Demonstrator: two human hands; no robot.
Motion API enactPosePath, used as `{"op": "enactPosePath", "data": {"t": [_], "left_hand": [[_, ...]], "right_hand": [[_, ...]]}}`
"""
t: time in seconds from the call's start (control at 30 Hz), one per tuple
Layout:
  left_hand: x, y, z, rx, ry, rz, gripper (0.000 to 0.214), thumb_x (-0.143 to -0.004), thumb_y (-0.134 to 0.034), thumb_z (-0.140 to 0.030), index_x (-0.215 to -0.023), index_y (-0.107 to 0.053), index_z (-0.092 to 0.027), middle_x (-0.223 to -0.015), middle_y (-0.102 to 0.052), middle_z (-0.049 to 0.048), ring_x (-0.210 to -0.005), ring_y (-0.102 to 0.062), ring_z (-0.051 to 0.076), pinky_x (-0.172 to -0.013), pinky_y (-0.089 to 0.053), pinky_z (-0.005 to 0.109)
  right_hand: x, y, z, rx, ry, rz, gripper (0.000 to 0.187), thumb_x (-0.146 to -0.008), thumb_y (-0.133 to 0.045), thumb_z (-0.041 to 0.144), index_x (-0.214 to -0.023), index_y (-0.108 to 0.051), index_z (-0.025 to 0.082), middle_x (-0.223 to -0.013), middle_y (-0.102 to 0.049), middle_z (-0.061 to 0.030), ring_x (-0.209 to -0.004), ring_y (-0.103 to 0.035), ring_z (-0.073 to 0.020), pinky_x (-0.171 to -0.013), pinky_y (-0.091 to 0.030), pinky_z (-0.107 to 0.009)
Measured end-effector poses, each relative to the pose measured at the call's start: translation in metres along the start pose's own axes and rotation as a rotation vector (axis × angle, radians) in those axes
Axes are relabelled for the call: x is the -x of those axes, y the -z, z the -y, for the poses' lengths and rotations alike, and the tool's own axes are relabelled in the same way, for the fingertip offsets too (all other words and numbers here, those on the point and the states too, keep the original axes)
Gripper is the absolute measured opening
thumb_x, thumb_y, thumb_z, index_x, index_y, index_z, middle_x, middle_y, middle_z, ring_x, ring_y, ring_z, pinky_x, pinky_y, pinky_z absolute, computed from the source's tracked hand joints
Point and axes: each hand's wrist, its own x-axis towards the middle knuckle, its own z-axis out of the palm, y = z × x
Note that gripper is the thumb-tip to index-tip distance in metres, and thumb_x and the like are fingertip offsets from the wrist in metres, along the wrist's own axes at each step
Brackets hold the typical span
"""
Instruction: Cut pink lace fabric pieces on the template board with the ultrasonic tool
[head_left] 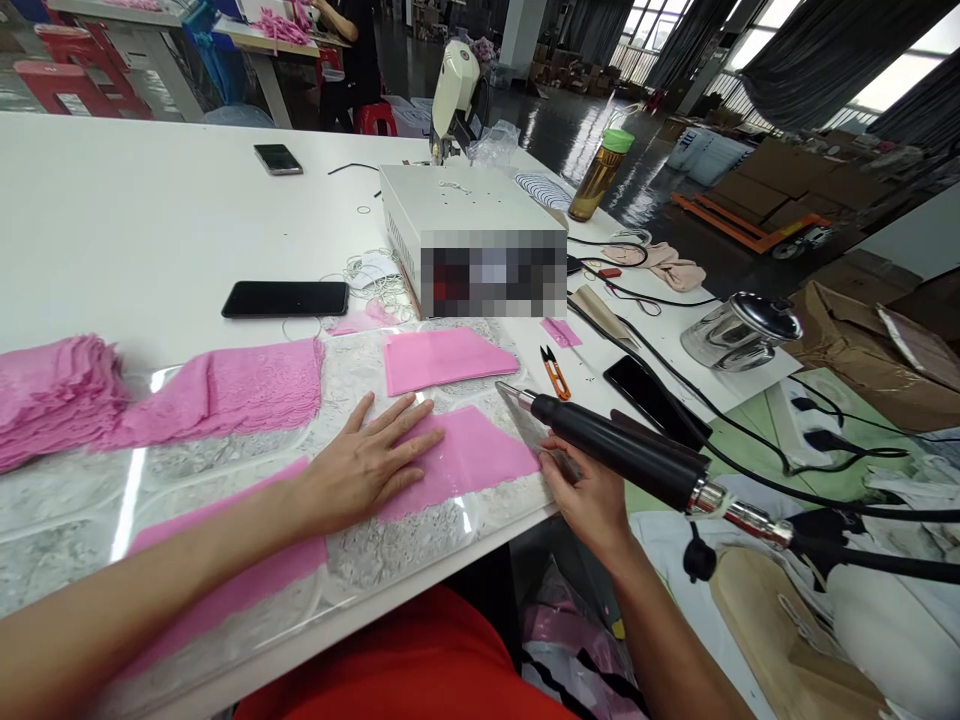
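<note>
My left hand (375, 465) lies flat with spread fingers on a thin pink fabric piece (472, 455) with a scalloped lower edge. My right hand (589, 490) is at the table edge, by that piece's right corner. Its fingers are bent together, and what they pinch is unclear. Over it slants a black pen-like tool (622, 450) with a pointed metal tip and a cable. The tip points at a stack of pink cut pieces (446, 360) just beyond. Another pink piece (247, 570) lies partly under my left forearm.
Behind the fabric stands a grey box unit (472, 195). Pink lace piles (52, 395) are at left, with a black phone (285, 299) above. Orange thread snips (555, 373), a second phone (656, 400), a steel mug (739, 335) and a bottle (600, 175) stand or lie at right.
</note>
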Motion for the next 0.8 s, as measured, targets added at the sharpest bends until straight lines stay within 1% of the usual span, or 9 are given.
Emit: {"op": "enactPosePath", "data": {"t": [0.07,0.13,0.23,0.33,0.47,0.6,0.8], "left_hand": [[-0.001,0.001,0.000,0.005,0.003,-0.003,0.048,-0.104,-0.029,-0.044,-0.148,-0.035,-0.028,-0.158,-0.026,0.0102,-0.146,-0.022,0.031,-0.116,-0.015,0.061],[-0.003,0.003,-0.001,0.016,-0.009,0.008,0.047,-0.103,-0.030,-0.044,-0.147,-0.037,-0.029,-0.157,-0.027,0.0092,-0.146,-0.022,0.030,-0.116,-0.012,0.060],[-0.011,0.005,-0.006,0.038,-0.069,0.046,0.046,-0.102,-0.034,-0.045,-0.146,-0.039,-0.033,-0.158,-0.027,0.0052,-0.147,-0.021,0.030,-0.118,-0.007,0.059],[-0.021,0.007,-0.012,0.046,-0.133,0.087,0.045,-0.102,-0.036,-0.045,-0.146,-0.038,-0.035,-0.159,-0.022,0.0023,-0.147,-0.019,0.029,-0.118,0.000,0.057],[-0.029,0.004,-0.014,0.034,-0.139,0.109,0.046,-0.102,-0.033,-0.047,-0.146,-0.038,-0.034,-0.159,-0.021,0.0040,-0.146,-0.022,0.030,-0.117,0.002,0.058],[-0.029,0.001,-0.012,0.027,-0.125,0.095,0.049,-0.102,-0.029,-0.050,-0.147,-0.036,-0.032,-0.158,-0.025,0.0044,-0.146,-0.024,0.030,-0.117,0.000,0.057],[-0.027,-0.001,-0.012,-0.012,-0.111,0.071,0.049,-0.103,-0.026,-0.049,-0.149,-0.033,-0.033,-0.158,-0.026,0.0041,-0.145,-0.025,0.031,-0.118,-0.002,0.056]], "right_hand": [[0.002,0.003,0.001,-0.030,0.039,-0.007,0.012,-0.085,-0.059,0.028,-0.089,-0.070,0.024,-0.088,-0.074,-0.0032,-0.087,-0.070,-0.0205,-0.084,-0.057,-0.035],[0.003,0.005,0.002,-0.054,0.123,-0.017,0.012,-0.085,-0.059,0.024,-0.089,-0.070,0.025,-0.090,-0.073,-0.0029,-0.087,-0.070,-0.0191,-0.083,-0.058,-0.034],[0.005,0.007,0.004,-0.053,0.230,-0.036,0.015,-0.083,-0.061,0.020,-0.093,-0.071,0.026,-0.094,-0.072,-0.0045,-0.088,-0.070,-0.0185,-0.082,-0.059,-0.033],[0.009,0.008,0.003,-0.044,0.279,-0.036,0.018,-0.082,-0.062,0.017,-0.095,-0.071,0.026,-0.099,-0.069,-0.0063,-0.091,-0.068,-0.0184,-0.080,-0.060,-0.033],[0.017,0.008,-0.002,-0.063,0.314,-0.031,0.025,-0.080,-0.062,0.013,-0.100,-0.069,0.026,-0.101,-0.065,-0.0072,-0.093,-0.066,-0.0184,-0.079,-0.059,-0.033],[0.021,0.007,-0.007,-0.086,0.307,-0.045,0.030,-0.080,-0.061,0.010,-0.104,-0.067,0.026,-0.102,-0.064,-0.0073,-0.093,-0.066,-0.0182,-0.077,-0.059,-0.031],[0.022,0.006,-0.009,-0.094,0.294,-0.070,0.029,-0.080,-0.060,0.010,-0.104,-0.067,0.025,-0.100,-0.066,-0.0072,-0.089,-0.067,-0.0177,-0.075,-0.060,-0.030]]}}
